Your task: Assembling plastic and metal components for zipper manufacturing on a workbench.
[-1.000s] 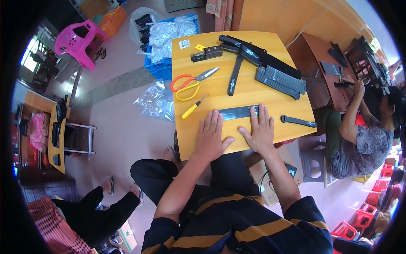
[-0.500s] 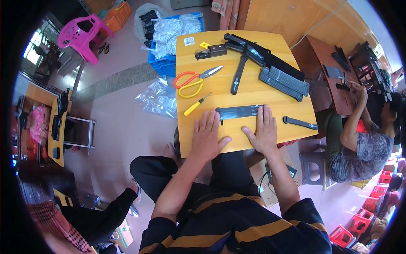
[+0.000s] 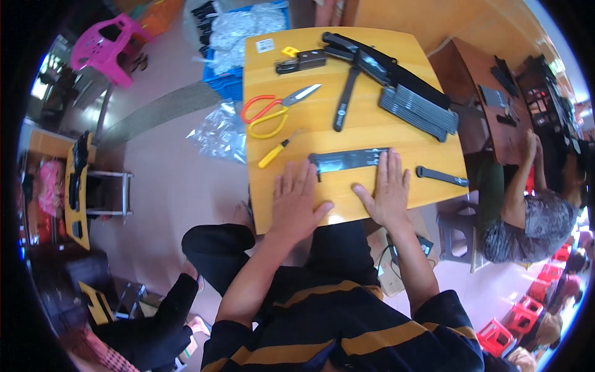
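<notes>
A flat black strip, seemingly in a shiny clear sleeve, lies crosswise near the front of the yellow wooden table. Flat against the wood, fingers stretched forward, my left hand has its fingertips at the strip's left end. My right hand also lies flat, its fingertips touching or right beside the strip's other end. Both hands are open, palms down. Right of my right hand rests a single black strap-like piece. Left of the strip are a yellow-handled screwdriver and scissors with red and yellow handles.
Farther back sit a stack of dark slats, several black strap-like pieces, a small dark box and a yellow piece. A blue crate holds clear bags. A co-worker sits at the right.
The view has shifted slightly, so the table and its things appear a little higher and farther left. Both hands stay flat at the strip's ends.
</notes>
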A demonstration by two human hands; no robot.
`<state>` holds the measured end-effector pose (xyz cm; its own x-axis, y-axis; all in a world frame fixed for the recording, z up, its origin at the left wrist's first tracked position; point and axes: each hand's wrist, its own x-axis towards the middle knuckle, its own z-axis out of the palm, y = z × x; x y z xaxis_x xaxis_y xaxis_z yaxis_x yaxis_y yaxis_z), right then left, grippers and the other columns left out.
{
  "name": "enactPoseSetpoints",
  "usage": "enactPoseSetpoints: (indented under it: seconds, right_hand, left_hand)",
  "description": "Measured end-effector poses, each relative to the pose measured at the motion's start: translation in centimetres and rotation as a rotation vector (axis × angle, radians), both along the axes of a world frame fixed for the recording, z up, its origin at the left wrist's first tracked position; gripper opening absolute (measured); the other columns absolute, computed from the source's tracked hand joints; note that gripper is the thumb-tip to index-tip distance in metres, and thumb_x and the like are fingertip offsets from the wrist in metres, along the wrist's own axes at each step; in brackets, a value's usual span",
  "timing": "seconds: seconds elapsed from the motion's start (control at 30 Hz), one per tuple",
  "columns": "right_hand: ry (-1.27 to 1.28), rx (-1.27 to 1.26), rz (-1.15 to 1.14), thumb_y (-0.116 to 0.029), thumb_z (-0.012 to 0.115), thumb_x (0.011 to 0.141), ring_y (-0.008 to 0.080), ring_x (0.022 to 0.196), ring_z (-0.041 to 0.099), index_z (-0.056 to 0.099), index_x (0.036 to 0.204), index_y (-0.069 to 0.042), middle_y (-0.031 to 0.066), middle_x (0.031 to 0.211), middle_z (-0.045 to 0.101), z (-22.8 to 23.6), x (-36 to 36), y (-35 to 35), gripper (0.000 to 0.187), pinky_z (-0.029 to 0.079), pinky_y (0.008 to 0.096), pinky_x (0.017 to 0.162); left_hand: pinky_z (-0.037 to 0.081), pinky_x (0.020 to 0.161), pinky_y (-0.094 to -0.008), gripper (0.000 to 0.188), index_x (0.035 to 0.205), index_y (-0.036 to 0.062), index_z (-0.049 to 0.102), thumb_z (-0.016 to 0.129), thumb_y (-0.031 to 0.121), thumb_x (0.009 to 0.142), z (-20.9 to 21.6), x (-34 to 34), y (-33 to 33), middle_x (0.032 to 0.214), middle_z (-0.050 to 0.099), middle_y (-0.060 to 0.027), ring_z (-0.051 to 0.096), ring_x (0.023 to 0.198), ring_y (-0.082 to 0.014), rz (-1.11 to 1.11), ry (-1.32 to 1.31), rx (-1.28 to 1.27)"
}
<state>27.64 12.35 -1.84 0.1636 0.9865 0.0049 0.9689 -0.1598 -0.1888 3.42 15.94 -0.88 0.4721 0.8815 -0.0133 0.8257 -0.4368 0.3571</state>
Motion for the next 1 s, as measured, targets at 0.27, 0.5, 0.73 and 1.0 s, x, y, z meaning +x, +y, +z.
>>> enactPoseSetpoints:
  seconds: [0.27, 0.5, 0.73, 1.0]
  right_hand:
    - [0.116, 0.119, 0.003, -0.061, 0.063, 0.096, 0.0417, 0.16, 0.015, 0.022, 0.164, 0.003, 0.0252, 0.172, 0.018, -1.0, 1.1, -0.4, 0.102, 0.016, 0.0574, 0.127]
    - [-0.009, 0.412, -0.009, -0.011, 0.072, 0.089, 0.0457, 0.143, 0.045, 0.064, 0.138, -0.006, 0.0205, 0.148, 0.057, 2.7, 9.7, -2.6, 0.05, 0.036, 0.0567, 0.118]
    - [0.031, 0.216, -0.027, -0.012, 0.074, 0.086, 0.0346, 0.128, 0.061, 0.073, 0.12, -0.011, 0.0101, 0.133, 0.069, 1.7, 14.6, -1.0, 0.034, 0.042, 0.0615, 0.111]
    - [0.071, 0.367, 0.017, -0.018, 0.074, 0.093, 0.0342, 0.084, 0.074, 0.068, 0.112, -0.004, 0.0143, 0.097, 0.074, 3.5, 12.4, -2.5, 0.024, 0.057, 0.0444, 0.076]
  left_hand:
    - [0.015, 0.127, -0.0614, 0.092, 0.162, 0.0007, 0.03, 0.068, 0.049, 0.094, -0.8, 0.1, -0.2, 0.171, 0.026, -0.0169, 0.017, 0.159, -0.0435, -0.002, 0.008, 0.047]
    - [0.03, 0.121, -0.0585, 0.067, 0.149, 0.0011, 0.049, 0.071, 0.028, 0.092, -0.8, -1.9, -1.0, 0.158, 0.04, -0.0241, 0.036, 0.146, -0.0473, 0.032, -0.278, 0.191]
    - [0.036, 0.117, -0.0563, 0.053, 0.138, 0.0011, 0.06, 0.072, 0.021, 0.089, -1.1, -2.9, -2.8, 0.149, 0.048, -0.0242, 0.044, 0.139, -0.0464, 0.082, -0.268, 0.303]
    - [0.037, 0.117, -0.0546, 0.056, 0.139, 0.0004, 0.059, 0.074, 0.019, 0.088, -0.5, -4.1, 3.7, 0.151, 0.048, -0.025, 0.045, 0.139, -0.0457, 0.197, -0.207, 0.426]
